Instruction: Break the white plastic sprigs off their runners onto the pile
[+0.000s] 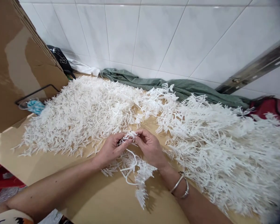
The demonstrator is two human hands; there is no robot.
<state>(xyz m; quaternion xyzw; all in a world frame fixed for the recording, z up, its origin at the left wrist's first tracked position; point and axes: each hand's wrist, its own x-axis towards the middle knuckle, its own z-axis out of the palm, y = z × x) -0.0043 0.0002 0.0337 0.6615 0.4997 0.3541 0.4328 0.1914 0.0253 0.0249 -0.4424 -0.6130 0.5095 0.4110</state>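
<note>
My left hand (113, 145) and my right hand (150, 147) meet over the middle of the table, both with fingers pinched. Between their fingertips is the top of a white plastic sprig (143, 177), whose thin stem and feathery branches hang down toward the tabletop. A large pile of small white sprig pieces (84, 109) lies beyond my left hand. On the right, a second heap of longer, stemmed white sprigs (219, 140) spreads past my right forearm. Part of what the fingertips grip is hidden by the fingers.
A cardboard box (18, 62) stands at the left, with a clear cup holding a blue-and-white striped thing (35, 105) beside it. Green cloth (135, 79) runs along the tiled wall (149, 34). A metal bar (259, 67) and red fabric (268, 109) are at the right.
</note>
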